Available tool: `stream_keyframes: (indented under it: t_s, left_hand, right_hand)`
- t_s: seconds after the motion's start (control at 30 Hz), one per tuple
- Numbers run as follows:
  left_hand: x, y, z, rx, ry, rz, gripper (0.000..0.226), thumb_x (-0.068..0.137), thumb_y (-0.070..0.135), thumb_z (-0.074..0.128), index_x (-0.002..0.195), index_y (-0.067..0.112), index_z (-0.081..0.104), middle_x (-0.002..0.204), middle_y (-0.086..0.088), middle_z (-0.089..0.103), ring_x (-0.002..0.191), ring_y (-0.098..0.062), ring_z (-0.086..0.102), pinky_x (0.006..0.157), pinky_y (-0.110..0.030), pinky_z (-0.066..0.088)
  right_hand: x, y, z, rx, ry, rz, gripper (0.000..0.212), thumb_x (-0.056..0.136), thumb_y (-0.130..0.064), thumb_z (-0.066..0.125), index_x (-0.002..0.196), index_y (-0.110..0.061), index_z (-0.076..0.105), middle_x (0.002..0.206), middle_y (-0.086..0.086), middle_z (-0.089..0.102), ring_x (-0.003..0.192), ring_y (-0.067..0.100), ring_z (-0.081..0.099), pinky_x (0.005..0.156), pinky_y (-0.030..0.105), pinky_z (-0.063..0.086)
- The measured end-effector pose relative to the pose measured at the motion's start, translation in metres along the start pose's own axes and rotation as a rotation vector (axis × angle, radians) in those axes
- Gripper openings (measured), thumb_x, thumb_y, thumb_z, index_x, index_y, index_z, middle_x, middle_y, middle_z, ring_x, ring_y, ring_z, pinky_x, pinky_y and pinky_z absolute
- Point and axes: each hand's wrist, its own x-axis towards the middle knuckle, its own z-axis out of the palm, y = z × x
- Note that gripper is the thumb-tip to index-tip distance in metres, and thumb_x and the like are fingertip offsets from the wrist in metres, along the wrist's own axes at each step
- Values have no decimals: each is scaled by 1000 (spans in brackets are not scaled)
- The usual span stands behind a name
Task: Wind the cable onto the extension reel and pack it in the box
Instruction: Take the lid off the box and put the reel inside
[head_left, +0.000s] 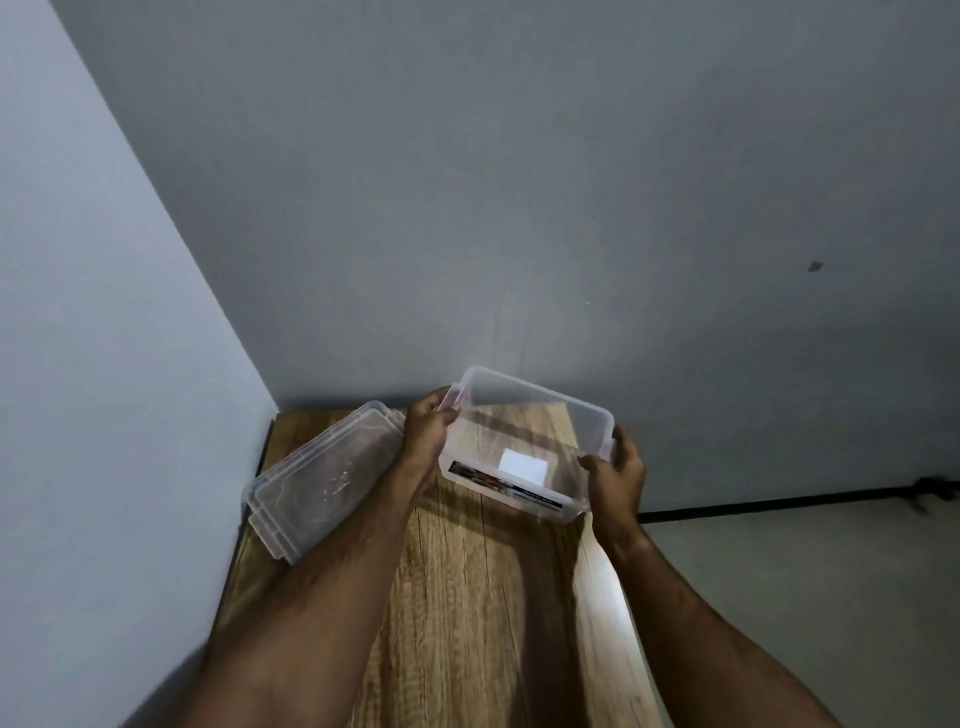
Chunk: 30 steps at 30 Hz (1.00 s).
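Observation:
A clear plastic box (540, 415) with a printed label on its near wall is held tilted above the far end of a wooden table (467, 597). My left hand (428, 428) grips the box's left end at the clip. At the opposite end, my right hand (618, 480) grips the right clip. The box looks empty apart from a white sticker on its bottom. Its clear lid (319, 480) lies on the table at the left, partly over the edge. No cable or reel is in view.
Grey walls meet in a corner just behind the table. To the right, a black cable or bar (779, 504) runs along the base of the wall above a pale floor.

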Motion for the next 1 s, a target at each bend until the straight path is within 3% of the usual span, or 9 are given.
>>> stream_keyframes:
  t_s: [0.17,0.27,0.37,0.47,0.57,0.67,0.73,0.83,1.0]
  left_hand:
    - [-40,4,-2,-11,55,-1,32,98,21,64,130,19,64,122,-3,68,106,-26,68,89,-48,60]
    - [-66,7,-6,11,107,22,29,100,21,62,128,17,64,121,0,67,97,-18,66,74,-33,60]
    - [-97,6,-10,-2,135,51,17,101,25,60,116,27,68,111,-2,72,95,-24,70,76,-44,63]
    - [-125,3,-18,-10,142,66,23,100,27,61,120,22,69,115,-9,72,102,-30,70,86,-52,60]
    - [-152,-2,-28,16,177,81,25,98,13,58,120,16,67,120,-13,71,111,-32,67,99,-53,54]
    - [-189,-5,-28,-9,226,117,12,101,24,58,109,23,68,105,-3,73,98,-26,69,84,-43,60]
    - [-210,-11,-28,-40,244,130,11,102,27,57,102,27,68,99,0,73,92,-22,69,75,-37,59]
    - [-231,-21,-34,-35,284,148,14,102,26,56,100,29,69,100,-2,74,93,-23,70,80,-43,60]
    - [-257,-43,-45,12,317,119,17,101,18,57,113,21,68,106,-4,73,98,-25,70,87,-44,59]
  right_hand:
    - [-19,-18,-6,6,-9,1,55,81,20,56,120,-17,61,104,-4,66,92,12,63,63,12,54]
    - [-33,-31,-13,3,-68,-13,52,82,20,56,113,-21,62,100,-8,66,90,10,64,61,14,55]
    - [-50,-44,-22,-2,-131,-17,49,83,19,56,117,-15,62,100,-5,66,88,6,63,58,13,54]
    - [-65,-49,-31,-13,-166,-22,52,82,20,54,121,-13,62,103,-1,66,92,11,63,58,14,53]
    - [-85,-53,-41,-17,-218,-20,50,84,17,55,121,-16,63,106,0,67,99,19,64,66,24,58]
    - [-99,-49,-50,-55,-247,-8,57,84,17,55,128,-18,61,113,0,65,111,25,60,87,47,58]
    - [-110,-47,-57,-78,-283,-11,58,83,16,55,128,-20,61,114,-2,66,113,25,60,90,51,56]
    - [-122,-43,-66,-106,-313,-19,62,82,16,55,133,-18,60,121,2,66,117,26,60,89,46,58]
    - [-147,-38,-79,-120,-350,-12,61,83,17,55,134,-17,58,119,-1,65,112,21,59,80,38,58]
